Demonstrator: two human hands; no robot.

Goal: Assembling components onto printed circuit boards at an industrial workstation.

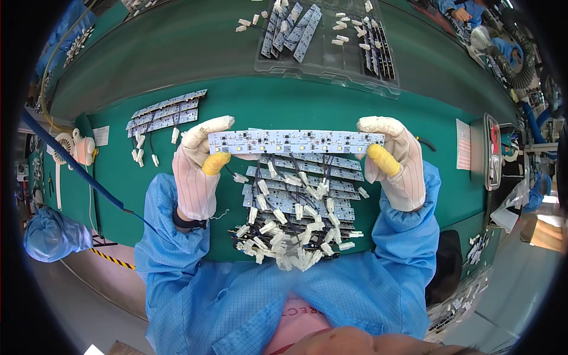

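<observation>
A long white LED circuit board [296, 142] is held level in front of me, its row of small yellowish LEDs facing up toward me. My left hand [201, 165], in a white glove with a yellow thumb cover, pinches its left end. The right end is pinched by my right hand [395, 163], gloved the same way. Beneath and nearer me lies a pile of similar boards [290, 201], with dark wires and a heap of white connectors [290, 242] at its near side. A dark strap goes round my left wrist.
Several more boards [165, 112] lie at the left on the green mat [225, 100]. A clear plastic tray [331, 71] at the back holds boards with connectors. A blue coiled hose [77, 163] crosses the left side near a small white fan [74, 145]. Pliers [426, 144] lie right.
</observation>
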